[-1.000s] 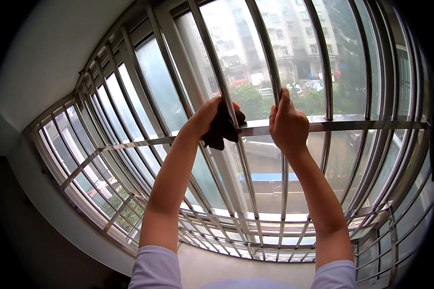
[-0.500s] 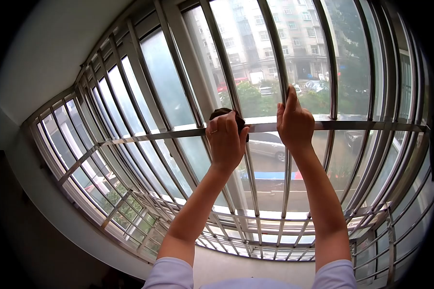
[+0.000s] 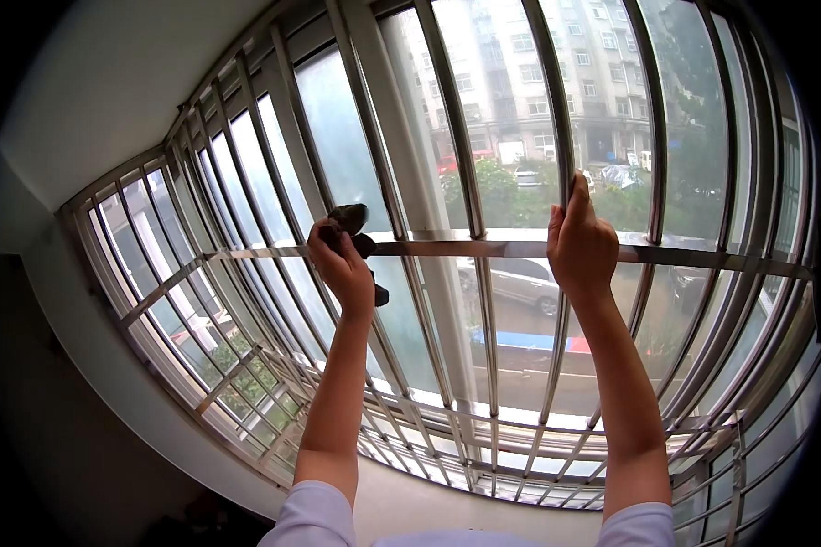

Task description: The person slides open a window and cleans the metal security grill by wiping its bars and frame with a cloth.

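My left hand [image 3: 342,272] is closed around a dark, crumpled cloth [image 3: 348,219], whose loose parts stick out above and beside the fingers. It is at the flat horizontal metal rail [image 3: 438,248], left of centre. My right hand [image 3: 582,246] grips an upright metal bar [image 3: 561,100] just where it crosses the rail, with the index finger pointing up along the bar. Part of that bar is hidden behind the hand.
Metal window bars [image 3: 470,137] curve around me on several sides, with a lower grille [image 3: 502,474] beneath. Behind them are glass panes [image 3: 342,128]. Outside stand a building [image 3: 520,73] and a parked car [image 3: 520,284]. A pale wall [image 3: 91,118] is at left.
My left hand has moved left along the rail with the dark cloth, which now hangs more loosely. My right hand keeps its grip on the bar while the view has shifted slightly.
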A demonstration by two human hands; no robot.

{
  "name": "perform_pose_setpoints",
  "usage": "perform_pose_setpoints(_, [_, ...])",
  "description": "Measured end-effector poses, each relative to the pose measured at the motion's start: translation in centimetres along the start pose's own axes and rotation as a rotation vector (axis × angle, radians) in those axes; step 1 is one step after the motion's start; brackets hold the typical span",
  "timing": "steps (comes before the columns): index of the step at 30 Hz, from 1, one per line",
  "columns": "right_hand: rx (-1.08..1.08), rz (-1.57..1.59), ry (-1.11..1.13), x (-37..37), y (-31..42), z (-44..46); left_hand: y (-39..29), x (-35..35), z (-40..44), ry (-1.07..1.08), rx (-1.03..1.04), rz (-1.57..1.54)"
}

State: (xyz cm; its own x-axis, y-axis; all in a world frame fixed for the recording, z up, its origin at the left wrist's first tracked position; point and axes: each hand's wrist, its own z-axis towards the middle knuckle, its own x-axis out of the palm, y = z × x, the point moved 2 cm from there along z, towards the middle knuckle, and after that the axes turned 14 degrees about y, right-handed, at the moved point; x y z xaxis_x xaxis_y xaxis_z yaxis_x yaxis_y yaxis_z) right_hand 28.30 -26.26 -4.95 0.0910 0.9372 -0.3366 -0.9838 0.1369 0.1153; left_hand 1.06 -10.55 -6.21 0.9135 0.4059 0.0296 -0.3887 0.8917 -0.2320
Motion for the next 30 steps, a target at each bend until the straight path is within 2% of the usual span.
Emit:
perform_pose_setpoints(1, [0.008,-0.01,0.003,0.0,0.0,0.0,0.1,0.9,-0.1,0.015,0.017,0.016])
perform_pose_setpoints(2, [0.013,-0.018,0.006,0.0,0.1,0.0,-0.2,2.5,-1.2,0.118,-0.025,-0.069])
perform_pose_setpoints(4, [-0.004,-0.008,0.003,0.0,0.1,0.0,-2.9,4.1,-2.9,0.181,0.231,0.344])
perform_pose_setpoints(6, [-0.016,0.004,0.003,0.0,-0.1,0.1,-0.3,3.0,-1.9,0.33,0.202,0.354])
perform_pose_setpoints(11, [-0.05,0.071,0.065,-0.1,-0.5,-0.2,3.8,-0.7,1.8,0.561,0.325,0.474])
perform_pose_setpoints(12, [-0.06,0.066,0.074,-0.2,-0.6,-0.1,3.7,-0.3,1.7,0.555,0.326,0.473])
perform_pose_setpoints(14, [-0.042,0.082,0.095,-0.4,-0.5,-0.2,3.7,0.0,0.9,0.527,0.203,0.356])
perform_pose_setpoints(16, [-0.028,0.102,0.108,-0.3,-0.4,0.0,2.7,0.6,-0.2,0.525,0.094,0.385])
perform_pose_setpoints(18, [-0.08,0.131,-0.046,-0.3,-0.2,-0.1,2.0,1.2,-1.2,0.399,0.099,0.381])
perform_pose_setpoints(19, [-0.083,0.135,-0.048,-0.7,0.1,0.1,1.2,1.3,-1.4,0.348,0.15,0.377])
perform_pose_setpoints(21, [-0.151,-0.003,-0.289,-2.6,1.7,0.0,0.2,1.2,-2.1,0.345,0.202,0.354])
perform_pose_setpoints(22, [-0.155,-0.003,-0.289,-2.3,2.6,-0.3,0.1,1.1,-2.1,0.344,0.232,0.344])
perform_pose_setpoints(24, [-0.378,0.229,-0.134,-1.6,4.7,-0.8,0.3,0.5,-2.1,0.357,0.244,0.369])
perform_pose_setpoints(26, [-0.555,0.292,0.035,-0.8,7.7,-0.4,0.7,0.2,-1.8,0.414,0.292,0.369])
perform_pose_setpoints(28, [-0.582,0.364,0.135,1.8,9.5,-0.2,0.7,-0.1,-1.6,0.412,0.305,0.361])
perform_pose_setpoints(30, [-0.496,0.45,0.237,3.9,11.0,-0.3,0.9,-0.3,-1.4,0.412,0.264,0.255])
